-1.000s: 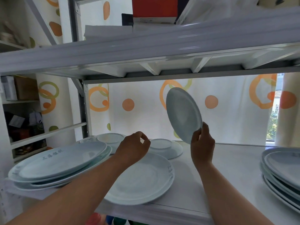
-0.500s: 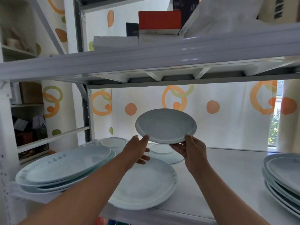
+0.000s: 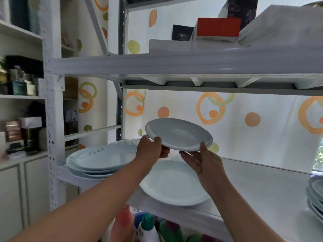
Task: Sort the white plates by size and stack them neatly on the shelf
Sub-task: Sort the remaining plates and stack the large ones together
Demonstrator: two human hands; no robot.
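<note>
A small white plate hangs nearly level in the air above the shelf. My left hand grips its left rim, thumb on top. My right hand holds its near right rim, thumb up on the edge and fingers underneath. Directly below lies a medium white plate near the shelf's front edge. A stack of large plates with blue lettering sits at the shelf's left end. Another plate stack shows at the right edge.
The upper shelf runs close overhead and carries a red box and papers. Bottles stand below the plate shelf. A patterned curtain backs the shelf. More plates lie behind my left hand, partly hidden.
The plate went from upright in my right hand alone to level, held by both hands. The view has shifted so the shelf sits lower and farther right.
</note>
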